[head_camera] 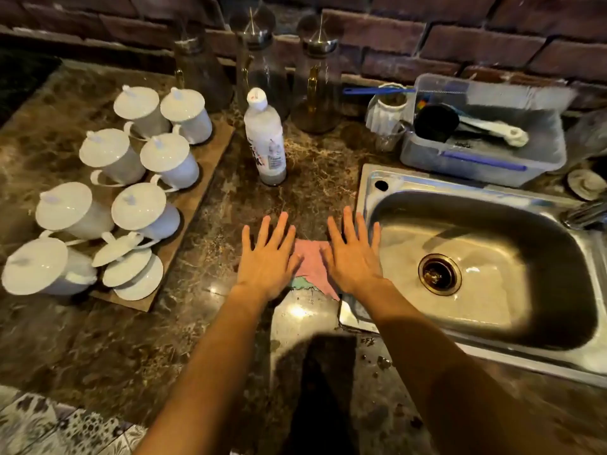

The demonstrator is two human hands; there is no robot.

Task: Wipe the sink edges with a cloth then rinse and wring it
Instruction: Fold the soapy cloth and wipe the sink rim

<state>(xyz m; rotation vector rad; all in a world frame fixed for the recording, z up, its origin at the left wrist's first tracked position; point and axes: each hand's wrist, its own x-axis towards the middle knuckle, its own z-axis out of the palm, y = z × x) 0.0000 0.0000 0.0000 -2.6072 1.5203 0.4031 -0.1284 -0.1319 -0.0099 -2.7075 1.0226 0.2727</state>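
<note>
A pink cloth [312, 261] with a pale green corner lies flat on the dark marble counter, just left of the steel sink [368, 192]. My left hand [267, 257] lies palm down with straight spread fingers on the cloth's left part. My right hand [353, 254] lies the same way on its right part, next to the sink's left rim. Most of the cloth is hidden under both hands. The sink basin looks wet, with a round drain [439, 273] in its middle.
Several white lidded cups [138, 208] stand on a wooden board at the left. A white bottle [265, 139] stands behind the hands. Glass carafes [315, 77] line the brick wall. A plastic tub [483, 159] with utensils sits behind the sink. A tap [584, 213] is at the right.
</note>
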